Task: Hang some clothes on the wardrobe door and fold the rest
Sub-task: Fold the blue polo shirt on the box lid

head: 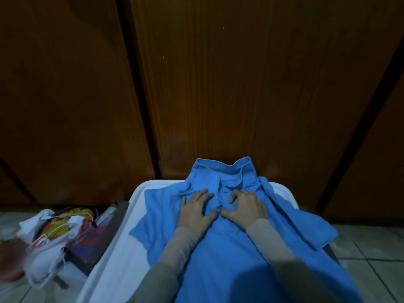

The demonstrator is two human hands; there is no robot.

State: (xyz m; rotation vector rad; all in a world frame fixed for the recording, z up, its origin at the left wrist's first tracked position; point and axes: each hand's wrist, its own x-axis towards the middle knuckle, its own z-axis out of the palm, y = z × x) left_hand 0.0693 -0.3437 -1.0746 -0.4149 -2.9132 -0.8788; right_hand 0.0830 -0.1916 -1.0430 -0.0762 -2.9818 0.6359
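Here, big brown wardrobe doors (218,84) fill the back of the view, and no clothes hang on the part that shows. In front of them stands a white surface (135,193), and a blue polo shirt (229,248) lies spread flat on it, front side up, with its collar (227,171) standing up at the far end near the doors. One short sleeve hangs out over each side. To the left, on the tiled floor (371,259), sits a messy pile of bags and small things (54,232). The left hand (196,209) rests on the shirt's chest with its fingers (206,193) fairly straight and spread, thumb near the button strip. The right hand (246,207) sits just beside it with its fingers (232,196) curled in, and it seems to pinch the cloth at the button strip. I think the step is tidying or closing the front before folding. Next the hands likely need to smooth the chest flat, then fold each sleeve in toward the middle.
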